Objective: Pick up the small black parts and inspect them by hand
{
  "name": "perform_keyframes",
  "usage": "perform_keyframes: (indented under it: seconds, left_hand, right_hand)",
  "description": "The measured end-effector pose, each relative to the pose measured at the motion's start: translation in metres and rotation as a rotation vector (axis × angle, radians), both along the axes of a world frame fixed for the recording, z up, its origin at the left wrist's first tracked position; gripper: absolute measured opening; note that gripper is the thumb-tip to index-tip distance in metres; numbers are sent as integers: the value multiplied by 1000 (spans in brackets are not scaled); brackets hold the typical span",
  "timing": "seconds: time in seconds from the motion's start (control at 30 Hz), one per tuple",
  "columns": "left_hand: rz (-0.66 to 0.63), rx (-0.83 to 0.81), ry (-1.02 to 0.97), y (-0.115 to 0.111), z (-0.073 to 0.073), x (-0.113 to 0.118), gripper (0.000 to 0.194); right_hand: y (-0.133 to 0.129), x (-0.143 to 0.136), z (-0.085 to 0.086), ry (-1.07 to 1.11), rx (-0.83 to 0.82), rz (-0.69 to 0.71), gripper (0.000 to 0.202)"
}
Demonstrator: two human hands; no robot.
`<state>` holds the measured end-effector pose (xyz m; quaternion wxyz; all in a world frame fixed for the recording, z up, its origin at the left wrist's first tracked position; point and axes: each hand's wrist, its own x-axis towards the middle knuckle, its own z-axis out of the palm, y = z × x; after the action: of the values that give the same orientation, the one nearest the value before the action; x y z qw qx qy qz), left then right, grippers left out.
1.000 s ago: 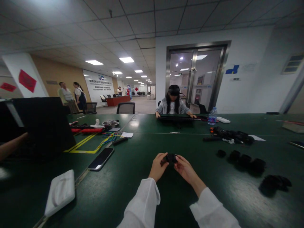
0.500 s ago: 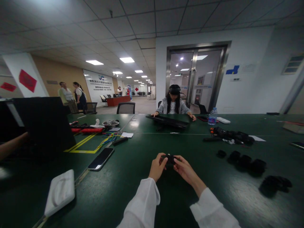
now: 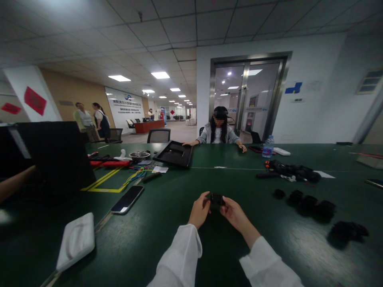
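A small black boxy object (image 3: 216,199) is held up between my two hands above the green table (image 3: 167,243); its exact kind is too dark to make out. My right hand (image 3: 235,213) pinches its right edge between thumb and fingers. At the opposite side, my left hand (image 3: 199,210) curls its thumb and fingers around the left edge. Off to my right lies a row of black parts, among them a small round piece (image 3: 279,193), a chunky piece (image 3: 325,209) and a loose black bundle (image 3: 347,232).
A phone (image 3: 128,200) and a white oval-topped device (image 3: 76,243) lie to my left, near a dark monitor (image 3: 54,155). Across the table a person (image 3: 220,129) touches a black tray-like panel (image 3: 175,154). A water bottle (image 3: 268,146) and black gear (image 3: 295,171) are at far right.
The black object has turned slightly in my fingers, and my left thumb has pulled back from its front. Across the table, the person's black panel has moved left and now tilts upward.
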<state>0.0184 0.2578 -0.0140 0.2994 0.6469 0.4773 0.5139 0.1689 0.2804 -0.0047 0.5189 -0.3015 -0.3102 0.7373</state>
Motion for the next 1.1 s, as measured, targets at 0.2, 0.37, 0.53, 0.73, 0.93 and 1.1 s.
perform_keyframes:
  seconds: [0.2, 0.37, 0.53, 0.73, 0.93, 1.1]
  left_hand:
    - [-10, 189, 97, -4, 8, -1, 52]
    - [-20, 140, 59, -4, 8, -1, 43]
    - [37, 56, -3, -1, 4, -2, 32]
    - [78, -84, -22, 2, 1, -3, 33]
    - [65, -101, -1, 4, -3, -2, 32]
    - [35, 43, 80, 1, 0, 0, 40]
  right_hand:
    - [1, 1, 0, 8, -33, -24, 16]
    - [-2, -1, 0, -14, 5, -9, 16]
    - [-3, -1, 0, -51, 58, 17, 17]
    - [-5, -3, -2, -131, 140, 70, 20]
    - [-5, -4, -1, -117, 100, 55, 20]
    - [2, 0, -5, -37, 19, -17, 19]
